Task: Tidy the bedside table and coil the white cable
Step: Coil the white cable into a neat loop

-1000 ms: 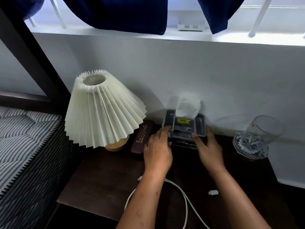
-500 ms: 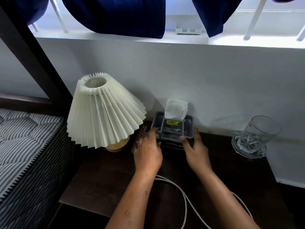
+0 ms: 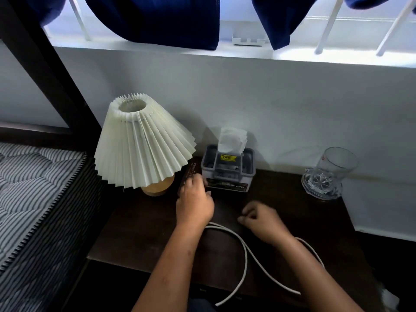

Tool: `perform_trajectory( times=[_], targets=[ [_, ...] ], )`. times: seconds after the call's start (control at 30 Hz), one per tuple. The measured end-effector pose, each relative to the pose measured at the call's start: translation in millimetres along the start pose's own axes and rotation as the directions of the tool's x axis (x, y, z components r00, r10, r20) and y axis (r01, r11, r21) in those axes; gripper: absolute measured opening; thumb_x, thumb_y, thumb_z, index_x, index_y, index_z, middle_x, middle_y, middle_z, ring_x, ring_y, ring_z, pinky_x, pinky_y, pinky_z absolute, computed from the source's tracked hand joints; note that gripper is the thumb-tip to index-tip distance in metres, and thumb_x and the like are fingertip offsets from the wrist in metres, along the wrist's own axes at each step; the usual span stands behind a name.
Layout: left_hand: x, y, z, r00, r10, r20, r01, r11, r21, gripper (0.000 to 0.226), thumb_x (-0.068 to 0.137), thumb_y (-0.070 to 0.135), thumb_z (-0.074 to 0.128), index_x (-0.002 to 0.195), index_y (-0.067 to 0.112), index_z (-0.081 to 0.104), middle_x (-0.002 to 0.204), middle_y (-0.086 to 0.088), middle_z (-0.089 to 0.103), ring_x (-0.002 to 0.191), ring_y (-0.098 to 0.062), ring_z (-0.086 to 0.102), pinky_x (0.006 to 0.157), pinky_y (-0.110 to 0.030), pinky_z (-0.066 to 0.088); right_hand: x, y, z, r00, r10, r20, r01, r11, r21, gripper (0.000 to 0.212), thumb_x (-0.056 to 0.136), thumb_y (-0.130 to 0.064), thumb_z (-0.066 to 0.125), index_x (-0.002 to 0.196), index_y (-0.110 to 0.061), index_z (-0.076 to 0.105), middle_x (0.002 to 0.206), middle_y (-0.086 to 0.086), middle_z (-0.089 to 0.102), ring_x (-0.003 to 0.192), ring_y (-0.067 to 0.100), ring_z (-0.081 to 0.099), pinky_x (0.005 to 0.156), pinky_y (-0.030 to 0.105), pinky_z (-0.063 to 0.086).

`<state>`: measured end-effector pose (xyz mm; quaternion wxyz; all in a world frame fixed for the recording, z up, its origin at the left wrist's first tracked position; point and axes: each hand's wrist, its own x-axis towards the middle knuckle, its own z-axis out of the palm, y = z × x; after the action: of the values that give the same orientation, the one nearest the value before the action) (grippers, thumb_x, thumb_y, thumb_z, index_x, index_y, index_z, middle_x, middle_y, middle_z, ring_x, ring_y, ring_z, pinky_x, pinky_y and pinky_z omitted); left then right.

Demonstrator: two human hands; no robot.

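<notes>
On the dark bedside table (image 3: 144,233), the loose white cable (image 3: 244,248) loops toward the near edge between the forearms, closer behind the curled, empty right hand (image 3: 262,221) than the relaxed, empty left hand (image 3: 194,204).

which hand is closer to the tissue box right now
Left. The left hand sits at the front left corner of the tissue box, fingertips about touching it. The right hand is curled on the table further in front of it, clearly apart.
</notes>
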<state>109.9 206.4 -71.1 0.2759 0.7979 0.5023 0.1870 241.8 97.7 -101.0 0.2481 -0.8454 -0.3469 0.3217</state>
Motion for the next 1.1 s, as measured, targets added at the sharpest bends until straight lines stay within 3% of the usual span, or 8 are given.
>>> perform_trajectory(
  times=[0.1,0.2,0.47,0.7,0.83,0.97,1.03,1.1],
  targets=[
    [-17,-10,-3,0.985,-0.004,0.17,0.01,1.0,-0.03,0.015,0.087,0.014,0.054,0.101,0.017,0.048,0.111,-0.006,0.055,0.105,-0.026,0.052,0.086,-0.042,0.046,-28,-4,16,0.99,-0.008,0.139,0.051,0.95,-0.308,0.038,0.065,-0.053,0.071,0.088,-0.028,0.055,0.091,-0.005,0.064,0.087,0.017,0.062,0.069,0.029,0.046],
    [-30,-19,1,0.944,0.002,0.331,-0.017,0.999,0.043,0.021,0.087,0.016,0.054,0.108,0.021,0.052,0.117,-0.006,0.055,0.11,-0.024,0.051,0.094,-0.044,0.045,-45,-8,35,0.992,-0.114,0.05,0.124,0.876,-0.466,0.03,0.078,-0.037,0.065,0.097,-0.017,0.052,0.109,0.008,0.062,0.103,0.03,0.059,0.078,0.035,0.046],
    [-74,-21,6,0.902,0.179,0.393,-0.185,0.983,-0.022,0.018,0.088,0.018,0.051,0.105,0.019,0.057,0.111,-0.01,0.061,0.105,-0.027,0.055,0.088,-0.037,0.046,-88,-14,12,0.868,-0.331,-0.371,0.289,0.943,-0.164,0.005,0.088,-0.019,0.055,0.089,-0.015,0.056,0.09,0.008,0.057,0.082,0.03,0.056,0.071,0.039,0.046],
    [-110,-26,-54,0.96,0.236,0.153,-0.178,0.931,-0.319,0.022,0.093,0.01,0.045,0.078,0.02,0.059,0.06,0.007,0.055,0.053,0.002,0.05,0.055,-0.014,0.037,-147,-12,-43,0.642,-0.179,-0.746,0.376,0.921,0.103,0.006,0.088,-0.01,0.055,0.084,-0.011,0.059,0.067,0.006,0.06,0.065,0.024,0.056,0.058,0.024,0.029],
    [-119,-25,-114,0.926,0.317,0.204,-0.242,0.915,-0.323,0.025,0.095,0.014,0.046,0.072,0.019,0.053,0.058,0.004,0.048,0.047,0.0,0.043,0.051,-0.012,0.034,-167,-7,-89,0.564,0.003,-0.825,0.244,0.955,0.17,0.015,0.091,-0.013,0.05,0.097,-0.004,0.061,0.093,0.023,0.068,0.088,0.034,0.062,0.073,0.031,0.037],
    [-130,3,-165,0.876,0.458,0.153,-0.404,0.869,-0.286,0.017,0.095,0.011,0.045,0.079,0.016,0.051,0.061,0.008,0.044,0.052,0.003,0.044,0.054,-0.016,0.033,-191,-33,-110,0.715,-0.044,-0.698,0.057,0.998,-0.004,0.041,0.086,-0.019,0.057,0.126,-0.018,0.05,0.137,0.013,0.047,0.122,0.037,0.044,0.098,0.043,0.037],
    [-139,28,-179,0.855,0.511,0.085,-0.481,0.845,-0.234,0.014,0.095,0.016,0.047,0.083,0.02,0.053,0.065,0.005,0.049,0.055,0.001,0.044,0.054,-0.014,0.033,-207,-67,-102,0.799,-0.311,-0.515,0.214,0.947,-0.239,0.068,0.08,-0.025,0.067,0.139,-0.028,0.034,0.148,0.005,0.033,0.133,0.031,0.033,0.107,0.043,0.028],
    [-147,57,-184,0.823,0.565,0.052,-0.545,0.813,-0.205,0.013,0.094,0.02,0.048,0.089,0.019,0.061,0.072,0.0,0.057,0.062,-0.009,0.049,0.057,-0.012,0.035,-222,-106,-90,0.765,-0.534,-0.359,0.432,0.84,-0.329,0.069,0.081,-0.025,0.065,0.14,-0.033,0.031,0.146,0.003,0.039,0.132,0.028,0.034,0.106,0.038,0.026]
  ],
)
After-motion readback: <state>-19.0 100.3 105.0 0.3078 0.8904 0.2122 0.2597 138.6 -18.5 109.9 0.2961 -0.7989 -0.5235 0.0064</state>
